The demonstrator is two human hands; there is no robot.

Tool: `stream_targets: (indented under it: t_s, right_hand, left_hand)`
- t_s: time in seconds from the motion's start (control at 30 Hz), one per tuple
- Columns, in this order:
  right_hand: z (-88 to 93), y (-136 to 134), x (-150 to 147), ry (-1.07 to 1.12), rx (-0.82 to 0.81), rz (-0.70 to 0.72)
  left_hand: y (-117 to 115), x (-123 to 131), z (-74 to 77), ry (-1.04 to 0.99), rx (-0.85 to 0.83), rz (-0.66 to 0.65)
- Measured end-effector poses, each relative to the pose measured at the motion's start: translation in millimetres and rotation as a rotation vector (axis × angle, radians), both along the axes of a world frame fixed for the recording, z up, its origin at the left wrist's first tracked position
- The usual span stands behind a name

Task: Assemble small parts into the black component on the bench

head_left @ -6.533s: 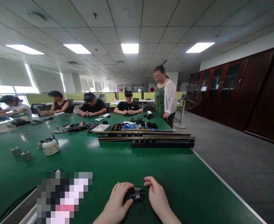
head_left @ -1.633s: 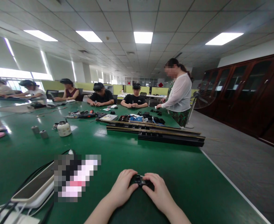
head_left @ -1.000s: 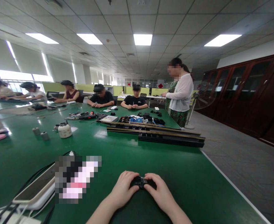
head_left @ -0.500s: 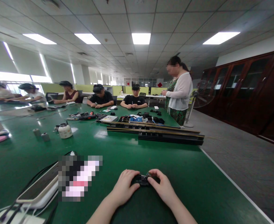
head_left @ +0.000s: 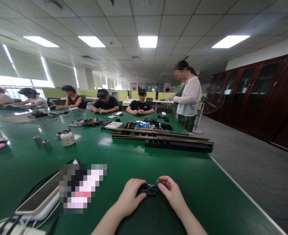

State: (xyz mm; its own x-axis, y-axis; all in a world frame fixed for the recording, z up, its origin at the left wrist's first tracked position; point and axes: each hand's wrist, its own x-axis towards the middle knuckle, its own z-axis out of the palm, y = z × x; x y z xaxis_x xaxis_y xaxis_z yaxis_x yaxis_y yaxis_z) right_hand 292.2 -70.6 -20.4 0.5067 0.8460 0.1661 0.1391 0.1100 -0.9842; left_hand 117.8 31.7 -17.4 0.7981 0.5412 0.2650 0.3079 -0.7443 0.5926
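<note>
A small black plastic housing (head_left: 149, 189), with fine parts showing inside it, is held just over the green table. My left hand (head_left: 131, 196) grips its left end between thumb and fingers. Just to its right, my right hand (head_left: 171, 192) pinches a small dark greyish piece (head_left: 158, 180) between thumb and forefinger. That piece is close above the housing's right end, with a slight gap between them. What exactly the small piece is cannot be made out.
Long black rails with thin brass-coloured rods (head_left: 163, 140) lie across the green table (head_left: 124, 163). A white jar (head_left: 67, 138), grey cylinders (head_left: 46, 144) and a phone (head_left: 39, 195) with cables are on the left. Beyond them lie tools; several people sit around, and one person (head_left: 188, 94) stands.
My right hand has drawn slightly up and right, off the housing, with the small piece in its fingers. My left hand keeps its hold. The view has shifted slightly.
</note>
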Motion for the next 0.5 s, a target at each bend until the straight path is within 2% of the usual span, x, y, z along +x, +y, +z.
stream_targets:
  t_s: [0.5]
  right_hand:
    - [-0.2, 0.0, 2.5, 0.159, 0.024, -0.056]
  left_hand:
    - [-0.2, 0.1, 0.9, -0.004, -0.019, 0.011]
